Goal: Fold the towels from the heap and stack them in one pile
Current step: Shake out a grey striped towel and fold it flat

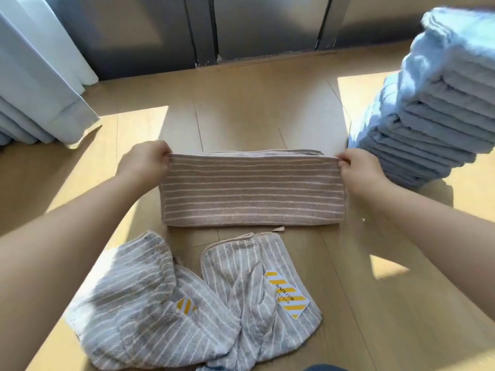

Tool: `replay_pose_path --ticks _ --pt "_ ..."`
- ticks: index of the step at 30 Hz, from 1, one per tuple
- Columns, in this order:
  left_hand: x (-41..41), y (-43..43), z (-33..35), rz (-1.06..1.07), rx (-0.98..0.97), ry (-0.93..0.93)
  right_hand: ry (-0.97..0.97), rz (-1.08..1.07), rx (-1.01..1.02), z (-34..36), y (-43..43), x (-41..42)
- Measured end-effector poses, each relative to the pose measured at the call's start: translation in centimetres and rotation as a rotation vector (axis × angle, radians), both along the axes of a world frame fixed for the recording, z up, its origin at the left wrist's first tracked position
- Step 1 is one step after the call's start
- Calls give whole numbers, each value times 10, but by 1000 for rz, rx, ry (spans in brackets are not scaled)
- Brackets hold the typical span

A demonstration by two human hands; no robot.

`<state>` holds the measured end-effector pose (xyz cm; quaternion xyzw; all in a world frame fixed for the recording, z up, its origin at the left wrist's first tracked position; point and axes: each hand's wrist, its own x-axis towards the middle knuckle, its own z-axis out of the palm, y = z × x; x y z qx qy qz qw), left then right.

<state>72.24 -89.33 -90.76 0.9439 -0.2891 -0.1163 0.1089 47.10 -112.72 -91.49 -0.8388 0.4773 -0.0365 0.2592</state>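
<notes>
Sitting on the wooden floor (241, 116), with the striped towel (251, 194) lying flat in the middle as the marker for everything else. Hanging far off to the left of the striped towel, a pale curtain (40, 76). Pinching the towel's far left corner with the left hand (144, 162), fingers pressed together and curled over the edge. Lying folded into a long strip, the striped towel, far edge lifted a little off the floor between both hands. Pinching the far right corner with the right hand (356, 170), fingers pressed tight on the cloth. Waiting just in front of the striped towel, nearer the body, two loose towels from the heap (187, 303), crumpled, with yellow tags (290, 294) showing. Standing to the right of the striped towel, a tall pile of folded blue towels (434, 111), leaning a little. Probably bringing the far edge over for another fold. Risking a crooked fold if one corner slips out of a pinch or one hand pulls harder than the other. Risking a topple too, when adding to that tall leaning pile, if bumped or set down off centre.
</notes>
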Motion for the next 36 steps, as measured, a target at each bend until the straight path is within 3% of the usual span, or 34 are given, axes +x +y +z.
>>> replay_pose_path --ticks 8,17,26,28,30,33,36 --pt "34 -41 -50 73 -36 46 58 -7 -54 -39 -46 57" --pt "44 -52 -84 155 -119 90 70 -109 -42 -72 -54 60" --pt "35 -54 -89 265 -114 -1 67 -85 -28 -70 -49 55" --pt "17 -57 -78 160 -49 -162 76 -43 -107 -65 -34 61" --pt "-11 -64 -74 -94 -7 -228 26 114 -244 -59 -4 73" --pt "-56 -80 -86 -302 59 -170 -84 382 -249 -63 49 100" --pt "-75 -92 -107 -357 149 -87 -22 452 -113 -84 75 116"
